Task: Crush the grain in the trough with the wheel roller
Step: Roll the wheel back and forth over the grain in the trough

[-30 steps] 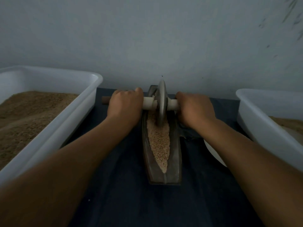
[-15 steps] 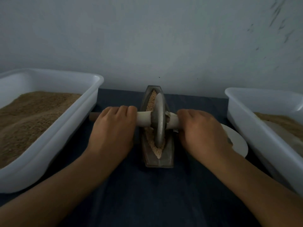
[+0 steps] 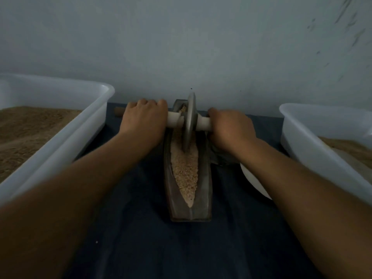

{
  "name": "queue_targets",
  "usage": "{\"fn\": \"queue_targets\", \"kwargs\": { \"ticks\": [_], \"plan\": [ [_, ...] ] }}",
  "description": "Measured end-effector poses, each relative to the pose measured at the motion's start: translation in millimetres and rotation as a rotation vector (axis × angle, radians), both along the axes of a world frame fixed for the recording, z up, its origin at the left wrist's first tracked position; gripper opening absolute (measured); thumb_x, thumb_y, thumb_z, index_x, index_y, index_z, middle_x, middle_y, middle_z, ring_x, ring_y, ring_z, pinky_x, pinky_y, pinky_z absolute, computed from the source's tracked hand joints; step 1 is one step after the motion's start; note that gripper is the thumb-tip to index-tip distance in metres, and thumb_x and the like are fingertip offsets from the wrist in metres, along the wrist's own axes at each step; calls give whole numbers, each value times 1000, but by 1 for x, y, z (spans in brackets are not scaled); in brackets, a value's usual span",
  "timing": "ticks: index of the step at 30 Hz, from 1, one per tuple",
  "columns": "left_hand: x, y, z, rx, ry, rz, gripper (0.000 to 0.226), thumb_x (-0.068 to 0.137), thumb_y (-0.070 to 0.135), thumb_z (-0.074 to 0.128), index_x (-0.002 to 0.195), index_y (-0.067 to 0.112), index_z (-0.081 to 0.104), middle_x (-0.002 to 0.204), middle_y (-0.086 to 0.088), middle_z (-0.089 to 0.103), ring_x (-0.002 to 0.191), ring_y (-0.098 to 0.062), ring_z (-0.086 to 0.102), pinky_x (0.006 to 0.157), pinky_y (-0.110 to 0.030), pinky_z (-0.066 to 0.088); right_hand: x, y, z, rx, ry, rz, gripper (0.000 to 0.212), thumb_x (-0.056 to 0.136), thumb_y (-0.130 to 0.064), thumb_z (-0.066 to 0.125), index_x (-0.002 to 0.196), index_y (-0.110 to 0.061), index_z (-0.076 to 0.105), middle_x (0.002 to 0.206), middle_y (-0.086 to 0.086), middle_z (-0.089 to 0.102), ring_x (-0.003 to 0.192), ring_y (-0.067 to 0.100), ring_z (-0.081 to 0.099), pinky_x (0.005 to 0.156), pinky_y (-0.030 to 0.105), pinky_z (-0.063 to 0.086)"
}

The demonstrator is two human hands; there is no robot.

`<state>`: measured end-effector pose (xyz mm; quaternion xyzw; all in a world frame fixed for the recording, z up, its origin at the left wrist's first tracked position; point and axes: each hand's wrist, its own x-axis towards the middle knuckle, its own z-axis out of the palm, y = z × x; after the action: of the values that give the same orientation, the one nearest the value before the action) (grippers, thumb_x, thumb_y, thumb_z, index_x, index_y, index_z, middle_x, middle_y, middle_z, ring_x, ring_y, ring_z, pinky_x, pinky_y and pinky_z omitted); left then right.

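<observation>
Between two white tubs (image 3: 60,125) of brown meal, both hands (image 3: 144,122) grip the wheel roller (image 3: 190,122) over the grain-filled trough (image 3: 205,178).

A plain pale grey-blue wall (image 3: 181,47) fills the upper half of the view and meets the worktop's far edge. Dark scuffs and streaks mark it near the upper right (too blurred to say what they are), and two tiny dark specks sit low at its middle. The worktop (image 3: 153,248) is covered by a dark blue cloth with soft creases near its near edge. The light is dim and even, without hard shadows.
</observation>
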<state>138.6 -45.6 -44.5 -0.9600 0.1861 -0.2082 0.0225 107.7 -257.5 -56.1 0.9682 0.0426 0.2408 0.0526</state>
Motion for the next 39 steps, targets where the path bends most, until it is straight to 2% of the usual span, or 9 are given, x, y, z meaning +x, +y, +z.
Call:
{"fn": "queue_targets", "kwargs": {
  "ticks": [7,11,14,16,21,26,30,35,39],
  "plan": [
    [25,-2,1,-34,39,8,32,86,19,65,113,12,49,107,-15,61,99,-33,57,77,-43,41,28,-2,4,-34,-50,17,18,84,-19,62,101,-15,59,89,10,65,79,32,60,53,30,27],
    [14,2,-10,-13,-18,33,30,89,21,64,111,12,47,102,-13,64,88,-32,63,65,-37,37,15,2,2,-62,-62,13,16,84,-23,62,98,-16,59,89,9,65,80,32,61,51,30,19],
    [-4,3,-11,4,-33,54,29,89,23,64,110,14,47,102,-10,65,88,-30,64,63,-35,36,-4,5,1,-90,-84,7,15,84,-25,63,95,-17,59,88,7,66,77,31,62,49,31,12],
    [-20,8,-11,3,-42,56,30,86,26,67,106,16,47,100,-7,64,87,-27,64,63,-35,34,-19,9,1,-135,-104,5,11,84,-23,65,90,-15,59,83,7,65,72,29,61,51,31,14],
    [-67,22,-16,1,-122,-30,30,82,30,68,97,21,44,95,0,62,80,-19,59,68,-30,33,-69,14,0,-145,-115,68,16,75,-14,72,82,-10,58,72,10,60,61,29,56,55,30,24],
    [-101,25,-6,42,-133,-123,40,82,37,68,113,21,47,111,0,59,96,-17,57,89,-33,43,-107,16,1,-136,-25,39,24,74,-14,77,86,-11,57,72,7,60,60,24,54,56,29,27],
    [-112,29,-5,71,-141,-102,50,83,42,67,123,21,44,118,1,59,102,-17,58,95,-34,44,-115,20,3,-94,-31,55,23,70,-8,79,80,-8,58,66,9,58,54,24,52,54,29,28],
    [-93,25,-17,41,-89,-63,52,83,40,68,122,20,40,117,-3,56,103,-20,55,94,-35,43,-89,20,-2,-118,-74,27,11,80,-10,66,84,-11,56,72,8,58,61,27,52,58,32,27],
    [-54,15,-22,-28,-52,-37,54,86,31,66,130,17,38,124,-7,54,112,-25,52,99,-39,40,-49,19,-3,-132,-51,-32,8,88,-15,56,95,-14,52,87,6,59,80,29,55,64,34,23]
  ]
}}
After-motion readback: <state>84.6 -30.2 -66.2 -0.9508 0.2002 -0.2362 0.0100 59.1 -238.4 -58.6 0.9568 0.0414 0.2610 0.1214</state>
